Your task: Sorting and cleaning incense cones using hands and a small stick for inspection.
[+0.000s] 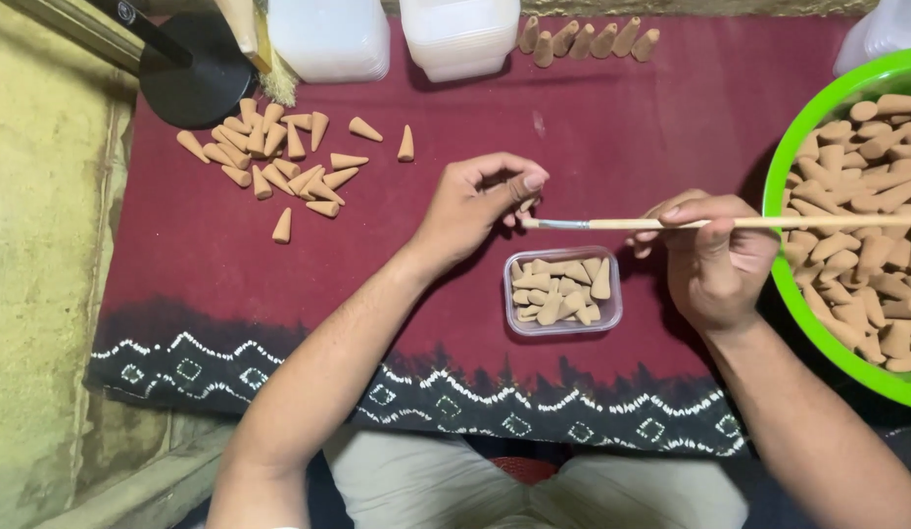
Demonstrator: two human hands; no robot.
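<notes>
A: What sits at the upper left of your frame?

B: A round black base (199,80), and just below it your loose heap of tan clay cones (279,157) on the maroon cloth (612,127).

A: And in the centre?

B: Your left hand (475,206) is pinched shut around a small tan cone, mostly hidden by your fingertips. The bristle tip of the thin wooden paintbrush (730,223) touches it. Just below lies the small clear plastic tray (562,292), filled with more cones.

A: The right side?

B: Your right hand (715,257) grips the brush handle, which runs level toward the right edge, over the big green plastic bowl (784,162) piled with cones.
</notes>
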